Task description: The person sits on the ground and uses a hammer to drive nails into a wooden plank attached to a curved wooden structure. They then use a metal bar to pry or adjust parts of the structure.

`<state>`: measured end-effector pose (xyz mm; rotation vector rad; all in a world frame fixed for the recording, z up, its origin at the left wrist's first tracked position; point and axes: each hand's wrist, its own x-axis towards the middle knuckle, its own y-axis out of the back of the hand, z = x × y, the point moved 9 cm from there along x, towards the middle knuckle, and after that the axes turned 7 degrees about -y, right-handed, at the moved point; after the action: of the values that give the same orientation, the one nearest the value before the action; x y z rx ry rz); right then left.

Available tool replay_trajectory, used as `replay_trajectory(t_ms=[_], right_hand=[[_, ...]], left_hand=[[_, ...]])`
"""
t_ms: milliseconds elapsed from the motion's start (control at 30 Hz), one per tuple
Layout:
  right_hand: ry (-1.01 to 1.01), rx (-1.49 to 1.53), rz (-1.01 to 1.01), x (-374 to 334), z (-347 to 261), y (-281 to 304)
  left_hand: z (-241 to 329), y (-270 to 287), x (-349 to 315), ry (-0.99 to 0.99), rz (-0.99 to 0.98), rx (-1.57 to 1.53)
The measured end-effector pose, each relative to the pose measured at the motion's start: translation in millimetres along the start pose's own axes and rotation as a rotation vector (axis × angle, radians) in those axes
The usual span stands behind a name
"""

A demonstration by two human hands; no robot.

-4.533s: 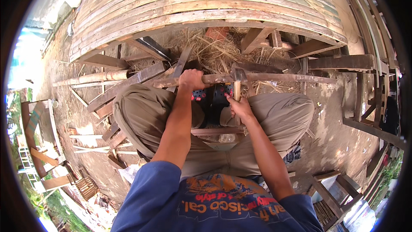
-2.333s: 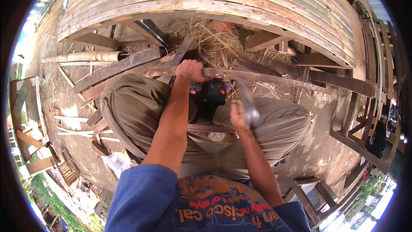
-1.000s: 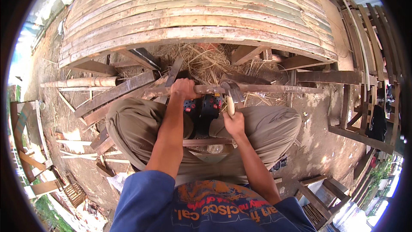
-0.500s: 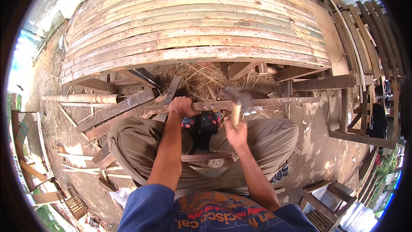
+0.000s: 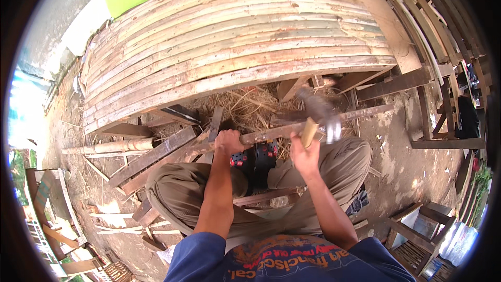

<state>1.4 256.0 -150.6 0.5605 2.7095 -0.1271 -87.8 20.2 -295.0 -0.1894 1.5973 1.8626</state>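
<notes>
**What cannot be made out**

The hammer [image 5: 319,116] head is smeared by motion blur, so its shape and face cannot be told. The right hand [image 5: 304,155] covers the lower handle. The left hand [image 5: 228,142] hides part of the wooden strip [image 5: 313,123]. The bamboo platform [image 5: 237,47] conceals the straw's far reach. The stool [image 5: 417,240] at near right is cut off.

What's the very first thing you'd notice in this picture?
The big curved panel of bamboo slats fills the top of the view. Just below it, the right hand swings a blurred hammer, while the left hand grips a long wooden strip lying across the person's knees, above scattered straw.
</notes>
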Motion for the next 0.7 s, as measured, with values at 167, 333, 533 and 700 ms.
replay_trajectory(t_ms=[167, 333, 533, 700], right_hand=[[0.742, -0.340, 0.320, -20, 69, 12], [0.007, -0.598, 0.074, 4, 74, 5], [0.095, 0.299, 0.023, 3, 43, -15], [-0.062, -0.848, -0.097, -5, 121, -14]], left_hand=[[17, 14, 0, 0.000, -0.056, -0.044], [5, 14, -1, -0.026, -0.023, -0.006], [11, 15, -2, -0.035, -0.022, -0.028], [1, 6, 4, 0.002, -0.106, 0.006]])
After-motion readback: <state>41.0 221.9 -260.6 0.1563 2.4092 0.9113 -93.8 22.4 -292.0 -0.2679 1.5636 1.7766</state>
